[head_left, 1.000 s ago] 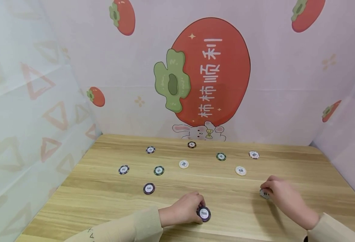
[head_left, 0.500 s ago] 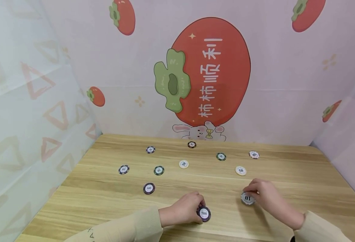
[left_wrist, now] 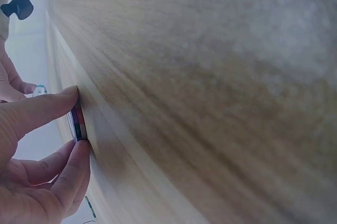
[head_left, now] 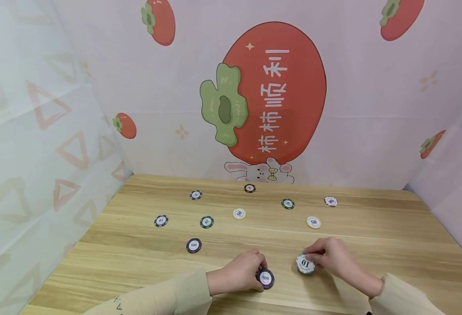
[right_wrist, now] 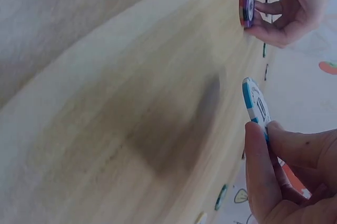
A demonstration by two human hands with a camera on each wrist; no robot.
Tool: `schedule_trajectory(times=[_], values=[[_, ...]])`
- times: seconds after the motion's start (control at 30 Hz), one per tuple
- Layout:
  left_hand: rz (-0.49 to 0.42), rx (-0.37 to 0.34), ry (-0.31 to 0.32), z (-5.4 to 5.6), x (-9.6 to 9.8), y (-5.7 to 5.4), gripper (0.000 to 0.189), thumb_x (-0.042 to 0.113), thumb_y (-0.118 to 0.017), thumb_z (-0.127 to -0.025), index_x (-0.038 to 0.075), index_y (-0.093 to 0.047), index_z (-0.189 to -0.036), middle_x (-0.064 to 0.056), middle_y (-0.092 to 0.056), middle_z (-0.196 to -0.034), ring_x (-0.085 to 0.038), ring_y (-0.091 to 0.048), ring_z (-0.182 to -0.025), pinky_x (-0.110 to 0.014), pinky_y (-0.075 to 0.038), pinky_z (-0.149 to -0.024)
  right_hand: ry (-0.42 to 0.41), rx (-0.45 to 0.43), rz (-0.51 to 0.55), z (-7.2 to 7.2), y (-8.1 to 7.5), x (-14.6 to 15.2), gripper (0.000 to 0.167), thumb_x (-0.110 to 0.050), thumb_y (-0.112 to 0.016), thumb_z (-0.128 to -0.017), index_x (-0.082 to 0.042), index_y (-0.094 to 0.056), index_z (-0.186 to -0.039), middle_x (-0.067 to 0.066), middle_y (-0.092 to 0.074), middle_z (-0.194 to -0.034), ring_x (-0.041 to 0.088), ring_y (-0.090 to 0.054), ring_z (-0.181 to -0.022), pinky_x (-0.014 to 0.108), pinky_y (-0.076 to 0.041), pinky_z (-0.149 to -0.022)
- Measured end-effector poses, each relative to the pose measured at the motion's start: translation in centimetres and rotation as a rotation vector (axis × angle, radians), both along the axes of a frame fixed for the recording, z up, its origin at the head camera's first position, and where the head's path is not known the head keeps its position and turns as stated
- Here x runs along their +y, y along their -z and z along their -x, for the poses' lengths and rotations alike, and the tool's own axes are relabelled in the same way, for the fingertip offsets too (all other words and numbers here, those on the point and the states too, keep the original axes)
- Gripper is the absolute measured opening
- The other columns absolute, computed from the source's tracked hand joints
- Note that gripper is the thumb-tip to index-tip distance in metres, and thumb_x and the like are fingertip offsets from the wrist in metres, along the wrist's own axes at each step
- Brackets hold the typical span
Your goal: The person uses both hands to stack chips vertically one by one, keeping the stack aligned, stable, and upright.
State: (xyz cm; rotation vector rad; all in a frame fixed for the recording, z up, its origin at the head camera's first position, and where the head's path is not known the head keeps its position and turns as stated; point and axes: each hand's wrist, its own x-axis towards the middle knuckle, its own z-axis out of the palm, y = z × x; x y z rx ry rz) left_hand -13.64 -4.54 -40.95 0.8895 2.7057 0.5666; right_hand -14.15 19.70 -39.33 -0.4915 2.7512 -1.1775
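Pinching a white 10 chip by its edge between thumb and finger, the right hand holds it up off the table, with the arm slanting in from the right. The left hand rests low, its thumb and bent fingers gripping the sides of a small pile with a dark 500 chip on top. The two chips are near but apart.

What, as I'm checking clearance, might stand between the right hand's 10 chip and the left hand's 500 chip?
Nothing visible: between the 10 chip in the right hand and the 500 chip in the left hand, only tabletop shows.
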Motion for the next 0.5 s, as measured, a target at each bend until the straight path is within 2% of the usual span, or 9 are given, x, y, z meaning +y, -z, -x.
schedule_trajectory(times=[0.2,0.5], values=[[0.004,-0.005,0.0,0.0,0.0,-0.1,0.036,0.018,-0.084,-0.059,0.012,-0.062,-0.088,0.009,-0.048,-0.078,0.001,-0.043,-0.07,-0.013,-0.039,-0.065,0.012,-0.111,0.084,-0.2,0.5,-0.9,0.01,-0.002,-0.068,-0.077,0.001,-0.07,-0.086,0.005,-0.064,-0.076,0.011,-0.058,-0.054,0.023,-0.05,-0.049],[0.006,-0.018,0.009,0.2,-0.1,0.0,0.035,0.019,-0.084,-0.06,0.012,-0.062,-0.088,0.009,-0.049,-0.078,0.001,-0.043,-0.069,-0.014,-0.039,-0.064,-0.015,-0.263,0.214,-0.3,1.1,-1.9,0.016,-0.002,-0.066,-0.079,0.008,-0.068,-0.091,0.01,-0.064,-0.081,0.017,-0.06,-0.061,0.028,-0.052,-0.053]])
